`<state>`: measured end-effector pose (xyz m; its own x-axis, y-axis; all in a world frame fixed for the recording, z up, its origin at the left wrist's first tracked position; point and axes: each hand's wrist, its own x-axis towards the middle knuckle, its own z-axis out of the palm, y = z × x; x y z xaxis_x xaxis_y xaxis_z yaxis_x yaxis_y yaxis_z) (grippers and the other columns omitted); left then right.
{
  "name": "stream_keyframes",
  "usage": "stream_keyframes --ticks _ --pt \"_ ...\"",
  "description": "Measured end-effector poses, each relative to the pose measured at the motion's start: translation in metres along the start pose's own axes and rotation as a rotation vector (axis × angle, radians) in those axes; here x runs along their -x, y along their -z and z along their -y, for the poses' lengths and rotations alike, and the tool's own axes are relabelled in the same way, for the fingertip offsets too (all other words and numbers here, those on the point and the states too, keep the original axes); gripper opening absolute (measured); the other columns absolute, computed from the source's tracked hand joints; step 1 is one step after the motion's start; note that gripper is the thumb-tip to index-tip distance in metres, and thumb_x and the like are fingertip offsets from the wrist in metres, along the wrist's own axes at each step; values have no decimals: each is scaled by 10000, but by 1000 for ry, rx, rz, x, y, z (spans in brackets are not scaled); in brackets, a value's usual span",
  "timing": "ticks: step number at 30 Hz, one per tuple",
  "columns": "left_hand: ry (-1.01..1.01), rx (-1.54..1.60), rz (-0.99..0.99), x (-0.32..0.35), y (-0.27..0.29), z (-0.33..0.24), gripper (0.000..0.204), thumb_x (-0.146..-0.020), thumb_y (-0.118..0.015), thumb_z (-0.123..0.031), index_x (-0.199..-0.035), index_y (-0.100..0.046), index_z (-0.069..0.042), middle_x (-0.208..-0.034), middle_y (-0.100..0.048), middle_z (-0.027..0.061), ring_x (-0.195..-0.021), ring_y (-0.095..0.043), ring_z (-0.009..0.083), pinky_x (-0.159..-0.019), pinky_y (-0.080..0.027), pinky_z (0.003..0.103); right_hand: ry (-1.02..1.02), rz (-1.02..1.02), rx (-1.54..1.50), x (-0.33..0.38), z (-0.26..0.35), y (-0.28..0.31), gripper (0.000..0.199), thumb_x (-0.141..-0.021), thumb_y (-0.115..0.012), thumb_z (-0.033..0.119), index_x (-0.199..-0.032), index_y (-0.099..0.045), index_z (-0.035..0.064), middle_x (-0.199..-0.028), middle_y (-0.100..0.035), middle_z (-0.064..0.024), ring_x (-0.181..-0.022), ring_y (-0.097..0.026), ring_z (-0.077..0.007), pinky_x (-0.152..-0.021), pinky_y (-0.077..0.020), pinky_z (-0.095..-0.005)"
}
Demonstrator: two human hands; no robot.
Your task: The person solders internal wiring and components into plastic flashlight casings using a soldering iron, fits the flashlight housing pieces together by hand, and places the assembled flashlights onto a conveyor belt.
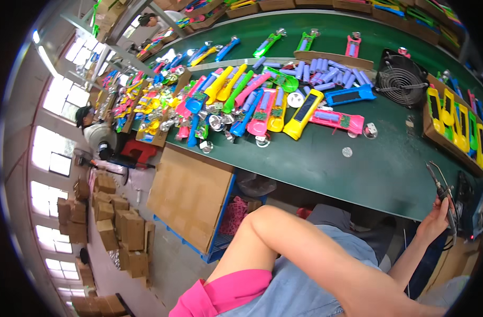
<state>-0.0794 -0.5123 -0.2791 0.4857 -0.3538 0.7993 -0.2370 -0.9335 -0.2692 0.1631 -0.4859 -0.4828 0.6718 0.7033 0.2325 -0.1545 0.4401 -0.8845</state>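
Observation:
My right hand (436, 221) grips a soldering iron (439, 186) at the right end of the green bench, its tip pointing up and left, away from the products. A bent metal wire rises beside the iron. My left arm is folded across my body, the elbow toward the bench. Its hand end (394, 304) runs into the lower edge, and the fingers do not show. Nearest on the bench lie a pink flashlight body (337, 121) with its circuit board and battery showing, a yellow flashlight body (304, 114) with a dark solar panel, and a small clear disc (347, 152).
A pile of colourful flashlight bodies (225, 87) and purple batteries (326, 74) covers the bench's middle. A black fan (401, 79) stands right of them, beside a carton (429, 127) of flashlights. A large cardboard sheet (188, 195) leans below the bench. Another person (99, 138) sits at far left.

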Motion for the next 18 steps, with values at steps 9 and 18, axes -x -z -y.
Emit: stream_keyframes --ticks 9,18 --pt "1504 -228 -236 213 -5 -125 214 -731 -520 33 -925 -600 -7 -936 -595 126 -853 -578 262 -745 -462 306 117 -43 62 25 31 28 165 -856 -521 90 -988 -518 -10 -856 -561 -64 -729 -509 -103 -729 -415 -233" --pt "2531 401 664 437 -114 -382 374 -782 -514 -336 -967 -590 -20 -962 -567 262 -917 -540 399 -773 -445 418 59 22 -25 19 29 -7 161 -845 -538 91 -976 -535 -3 -818 -569 -59 -693 -519 -112 -656 -417 -229"
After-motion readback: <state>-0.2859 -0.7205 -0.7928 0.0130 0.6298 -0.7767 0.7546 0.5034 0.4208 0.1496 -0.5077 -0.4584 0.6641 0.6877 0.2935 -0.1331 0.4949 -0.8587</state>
